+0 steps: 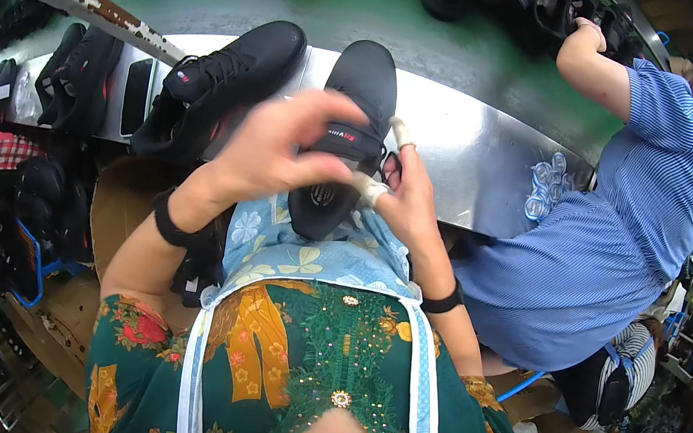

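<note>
A black lace-up shoe (367, 75) lies before me, toe pointing away, its heel end over my apron. My left hand (280, 152) hovers over the shoe's left side, thumb and fingers curved and apart, with nothing seen between them. At the opening's right edge is my right hand (404, 194), with pale finger covers on thumb and forefinger. A thin dark loop shows between these two fingers; whether it is a lace or a tool's handle I cannot tell. The other fingers are curled and partly hidden. Another black shoe (237, 77) lies to the left, tilted.
A metal ledge (458, 143) runs along a green conveyor belt (208, 4) carrying black shoes. Round blue-and-clear pieces (548, 185) lie on the right. A phone-like dark slab (137, 97) is at left, near a chipped metal bar (98, 9). A co-worker in blue stripes (642, 182) reaches over the belt.
</note>
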Available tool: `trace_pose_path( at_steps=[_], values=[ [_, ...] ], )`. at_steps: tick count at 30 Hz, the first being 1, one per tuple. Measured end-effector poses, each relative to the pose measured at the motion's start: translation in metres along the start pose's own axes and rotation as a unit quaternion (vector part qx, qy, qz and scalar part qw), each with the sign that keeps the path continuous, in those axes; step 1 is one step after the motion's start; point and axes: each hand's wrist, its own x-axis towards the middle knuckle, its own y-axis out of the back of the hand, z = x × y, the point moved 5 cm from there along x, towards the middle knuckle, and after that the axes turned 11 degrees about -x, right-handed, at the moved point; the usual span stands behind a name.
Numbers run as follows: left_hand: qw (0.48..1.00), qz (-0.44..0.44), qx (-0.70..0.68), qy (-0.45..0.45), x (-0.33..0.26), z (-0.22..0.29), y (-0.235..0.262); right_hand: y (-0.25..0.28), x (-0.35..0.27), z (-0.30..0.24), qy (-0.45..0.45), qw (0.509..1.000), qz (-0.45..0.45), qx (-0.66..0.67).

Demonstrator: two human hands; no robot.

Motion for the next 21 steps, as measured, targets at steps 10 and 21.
trace_pose_path(
  at_steps=[10,21],
  values=[
    [0.993,-0.033,0.104,0.044,-0.003,-0.043,-0.032,0.013,-0.003,-0.005,0.035,0.998,0.039,-0.029],
    [0.956,-0.169,0.238,0.011,0.003,-0.030,-0.038,-0.005,-0.001,0.011,0.066,0.993,0.099,0.020]
  ],
)
